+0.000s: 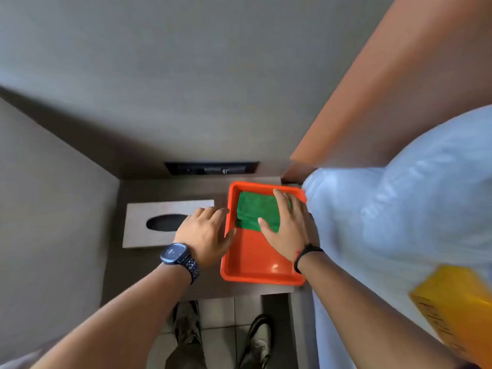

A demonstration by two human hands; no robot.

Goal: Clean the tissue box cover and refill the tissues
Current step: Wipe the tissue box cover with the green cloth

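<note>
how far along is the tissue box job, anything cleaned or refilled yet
Barely started. Done: the orange tray holding a folded green cloth sits beside the tissue box cover on the shelf. In hand: the right hand is laid over the cloth, apparently taking it, while the left hand rests at the tray's edge. Left: wiping the cover, whose slot looks dark with no tissue showing, and refilling it.
</note>
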